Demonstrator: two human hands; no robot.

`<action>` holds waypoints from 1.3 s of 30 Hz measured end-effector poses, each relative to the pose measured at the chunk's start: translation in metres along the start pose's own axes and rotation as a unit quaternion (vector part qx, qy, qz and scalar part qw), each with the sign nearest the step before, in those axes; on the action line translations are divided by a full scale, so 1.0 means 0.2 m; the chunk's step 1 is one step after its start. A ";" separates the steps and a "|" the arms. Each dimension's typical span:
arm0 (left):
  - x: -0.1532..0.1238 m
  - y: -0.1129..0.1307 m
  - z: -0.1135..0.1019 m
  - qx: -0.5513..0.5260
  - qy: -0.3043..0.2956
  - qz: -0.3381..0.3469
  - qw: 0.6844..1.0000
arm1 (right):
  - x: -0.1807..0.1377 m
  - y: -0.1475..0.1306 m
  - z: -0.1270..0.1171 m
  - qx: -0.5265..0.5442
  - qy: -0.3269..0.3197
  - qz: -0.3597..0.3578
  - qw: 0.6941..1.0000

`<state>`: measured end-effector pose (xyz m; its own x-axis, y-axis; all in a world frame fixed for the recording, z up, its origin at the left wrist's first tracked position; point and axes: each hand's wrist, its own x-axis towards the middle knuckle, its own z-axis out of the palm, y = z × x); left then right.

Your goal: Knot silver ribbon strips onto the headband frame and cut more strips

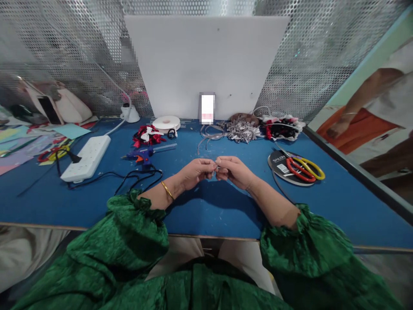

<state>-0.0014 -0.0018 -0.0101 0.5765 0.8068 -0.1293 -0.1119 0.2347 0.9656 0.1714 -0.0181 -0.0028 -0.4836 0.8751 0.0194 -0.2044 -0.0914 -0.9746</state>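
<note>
1 strip [216, 168] pinched between left hand [196, 171], right hand [236, 172].

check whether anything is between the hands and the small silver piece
Nothing visible: the left hand and right hand both pinch the small silver piece between them. The glue gun and scissors lie off to the sides.

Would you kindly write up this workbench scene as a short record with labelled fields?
Surface: blue tabletop
Hands: left hand and right hand meet at the fingertips, both pinching a small silvery piece
Wrist: thin gold bangle on the left
Left side: blue glue gun, white power strip
Right side: red-handled and yellow-handled scissors on round black card
Back: heap of silver ribbon pieces, white ribbon spool
</note>
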 end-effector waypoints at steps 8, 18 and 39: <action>0.01 0.00 0.01 0.050 0.142 0.017 0.988 | 0.02 0.03 -0.04 -0.149 0.059 -0.001 0.987; 0.02 0.00 0.00 -0.195 0.043 -0.069 0.977 | 0.02 0.04 -0.01 -0.024 0.055 0.005 0.998; -0.01 0.04 0.02 -0.358 0.048 -0.035 0.932 | 0.02 0.02 0.01 0.099 0.048 -0.019 0.994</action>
<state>-0.0003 -0.0028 -0.0008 0.5321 0.8124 -0.2385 -0.6083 0.5628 0.5597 0.1671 -0.0162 -0.0054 -0.3913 0.9199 0.0241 -0.3882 -0.1413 -0.9107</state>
